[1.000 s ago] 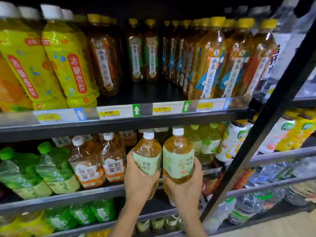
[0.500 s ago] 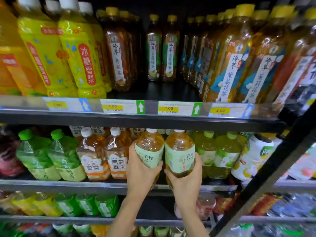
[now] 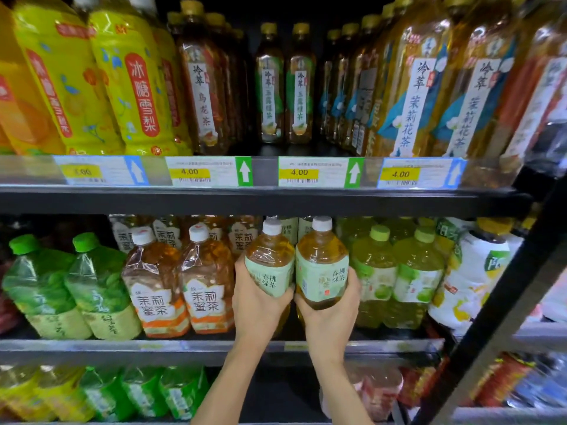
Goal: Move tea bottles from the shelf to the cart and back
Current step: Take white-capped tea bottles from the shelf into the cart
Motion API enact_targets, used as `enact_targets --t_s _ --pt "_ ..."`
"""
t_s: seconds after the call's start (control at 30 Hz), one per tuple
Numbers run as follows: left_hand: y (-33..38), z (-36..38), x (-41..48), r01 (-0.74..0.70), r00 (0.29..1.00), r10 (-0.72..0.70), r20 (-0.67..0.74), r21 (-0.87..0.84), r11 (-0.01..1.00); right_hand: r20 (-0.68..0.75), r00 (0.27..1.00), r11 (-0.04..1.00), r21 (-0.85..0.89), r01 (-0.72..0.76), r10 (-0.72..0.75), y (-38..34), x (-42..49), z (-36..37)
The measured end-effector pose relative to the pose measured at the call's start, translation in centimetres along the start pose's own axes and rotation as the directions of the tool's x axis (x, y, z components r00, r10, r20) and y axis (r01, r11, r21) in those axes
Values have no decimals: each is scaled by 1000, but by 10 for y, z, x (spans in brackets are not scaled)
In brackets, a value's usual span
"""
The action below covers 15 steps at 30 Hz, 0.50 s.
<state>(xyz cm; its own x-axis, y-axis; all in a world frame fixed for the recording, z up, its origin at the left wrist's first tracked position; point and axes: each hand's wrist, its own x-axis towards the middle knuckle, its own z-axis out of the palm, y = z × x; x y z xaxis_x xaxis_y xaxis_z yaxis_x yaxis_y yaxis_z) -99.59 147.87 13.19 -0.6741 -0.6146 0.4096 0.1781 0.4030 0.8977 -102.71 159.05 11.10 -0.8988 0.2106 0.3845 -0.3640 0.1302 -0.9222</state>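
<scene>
Two amber tea bottles with pale green labels and white caps are held side by side at the middle shelf (image 3: 383,346). My left hand (image 3: 256,305) grips the left tea bottle (image 3: 270,256) from below and behind. My right hand (image 3: 329,314) grips the right tea bottle (image 3: 322,259) the same way. Both bottles lean slightly back, their caps just under the upper shelf (image 3: 276,199). Their bases are hidden by my hands, so I cannot tell whether they rest on the shelf. No cart is in view.
Orange-labelled jasmine honey tea bottles (image 3: 208,286) stand just left of my left hand. Green-capped bottles (image 3: 399,271) stand right of my right hand. Tall tea bottles (image 3: 285,84) fill the upper shelf. A black diagonal bar (image 3: 503,302) crosses the right side.
Both hands have carried the two bottles up and deeper into the middle shelf opening, and the view has moved closer to the shelf.
</scene>
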Motion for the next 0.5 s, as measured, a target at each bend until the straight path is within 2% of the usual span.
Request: enact_targets --t_s 0.27,0.5 --pt "-19 15 3 39 998 -39 -42 -7 999 29 997 995 -71 -74 77 16 -2 6" --pt "-24 19 4 13 999 -14 -47 -8 1000 21 999 990 -134 -37 40 15 5 5"
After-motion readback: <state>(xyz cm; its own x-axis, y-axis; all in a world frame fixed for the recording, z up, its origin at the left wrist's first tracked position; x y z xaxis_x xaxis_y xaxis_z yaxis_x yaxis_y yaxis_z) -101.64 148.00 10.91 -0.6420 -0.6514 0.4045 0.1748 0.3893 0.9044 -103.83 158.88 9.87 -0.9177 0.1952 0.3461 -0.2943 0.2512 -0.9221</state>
